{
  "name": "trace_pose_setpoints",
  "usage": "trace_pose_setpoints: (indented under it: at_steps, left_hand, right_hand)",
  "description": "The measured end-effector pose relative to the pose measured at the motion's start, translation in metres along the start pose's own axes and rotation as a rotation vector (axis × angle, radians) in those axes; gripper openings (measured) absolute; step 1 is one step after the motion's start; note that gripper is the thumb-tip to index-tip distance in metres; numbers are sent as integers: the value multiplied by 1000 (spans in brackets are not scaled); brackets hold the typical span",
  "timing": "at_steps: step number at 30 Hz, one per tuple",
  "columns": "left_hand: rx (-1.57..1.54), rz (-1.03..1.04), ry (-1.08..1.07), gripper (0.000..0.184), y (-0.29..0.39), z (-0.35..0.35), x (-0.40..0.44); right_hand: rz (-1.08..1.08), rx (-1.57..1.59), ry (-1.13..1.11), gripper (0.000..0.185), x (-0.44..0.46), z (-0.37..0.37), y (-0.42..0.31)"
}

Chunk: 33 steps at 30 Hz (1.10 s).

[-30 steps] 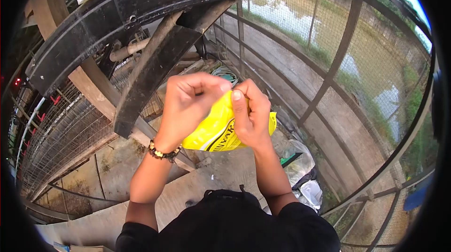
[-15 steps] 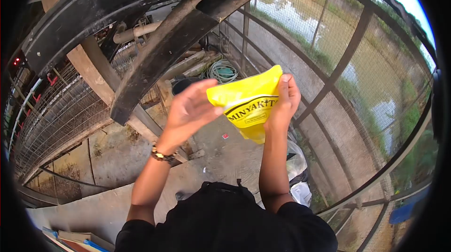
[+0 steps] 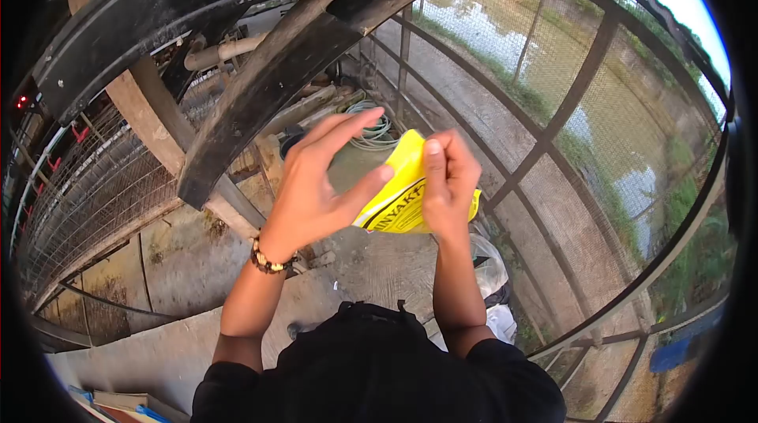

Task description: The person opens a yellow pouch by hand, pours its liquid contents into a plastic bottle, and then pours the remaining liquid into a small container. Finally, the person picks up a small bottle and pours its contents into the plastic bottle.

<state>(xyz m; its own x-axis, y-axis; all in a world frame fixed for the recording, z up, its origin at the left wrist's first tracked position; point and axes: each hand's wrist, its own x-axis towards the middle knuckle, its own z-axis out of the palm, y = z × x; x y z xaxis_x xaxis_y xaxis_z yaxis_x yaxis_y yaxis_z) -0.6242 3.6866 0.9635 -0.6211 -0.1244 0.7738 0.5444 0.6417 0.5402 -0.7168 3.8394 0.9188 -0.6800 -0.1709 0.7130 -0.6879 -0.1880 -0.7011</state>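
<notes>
A yellow plastic pouch (image 3: 395, 204) with black lettering is tilted in front of me. My right hand (image 3: 452, 185) pinches it near its upper edge, thumb on the near face. My left hand (image 3: 320, 182), with a beaded bracelet (image 3: 267, 263) at the wrist, is open beside the pouch, thumb and fingers spread apart. The left thumb is close to the pouch's left side; I cannot tell whether it touches. Part of the pouch is hidden behind my right hand.
Dark wooden beams (image 3: 260, 91) cross ahead on the left, near wire cages (image 3: 95, 210). A mesh wall (image 3: 545, 135) curves along the right, with water beyond. A coiled hose (image 3: 371, 127) lies on the floor ahead. Plastic bags (image 3: 491, 273) sit by my right arm.
The pouch has turned, its left end swinging down. My left hand has come off its upper left corner and spread open. My right hand has shifted slightly left, still gripping it.
</notes>
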Motion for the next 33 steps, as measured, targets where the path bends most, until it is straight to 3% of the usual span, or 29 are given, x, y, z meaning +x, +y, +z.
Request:
trace_pose_setpoints:
  at_steps: [1, 3, 4, 6, 10, 14, 17, 21, 24, 27, 31, 33]
  left_hand:
    - [-14, -31, 2, 21, 7, 8, 4]
    - [-333, -337, -218, 20, 0, 8, -3]
    - [-249, -368, -214, 17, 3, 6, -5]
    - [-155, -281, -160, 14, 1, 5, -9]
    - [-89, -231, -190, 11, 4, -3, -11]
    - [-45, -209, -321, 10, 6, -11, -12]
    - [-39, -247, -359, 9, 6, -12, -15]
    - [-110, -305, -323, 10, 0, -15, -22]
    - [-171, -389, -267, 10, 1, -22, -30]
    - [-157, -394, -244, 9, 11, -27, -30]
    - [-163, -373, -228, 10, 22, -29, -32]
    - [-159, -340, -216, 12, 31, -30, -33]
  right_hand:
    - [-32, -61, -28, 21, -3, 4, -5]
    - [-67, -17, -23, 19, -9, 12, -5]
    - [-54, 11, -23, 19, -13, 14, -2]
    - [21, 67, -21, 21, -21, 17, 4]
    - [261, 583, 6, 27, -22, 20, 16]
    - [-52, 194, -263, 19, -19, 13, 3]
    - [-132, -11, -300, 19, -18, 12, 4]
    - [150, 185, -292, 27, -27, 16, 22]
    - [198, 306, -401, 30, -42, 6, 33]
    - [105, 152, -422, 29, -51, 0, 10]
    - [-37, 100, -218, 22, -56, 12, -4]
    - [-215, 10, -177, 17, -54, 14, -10]
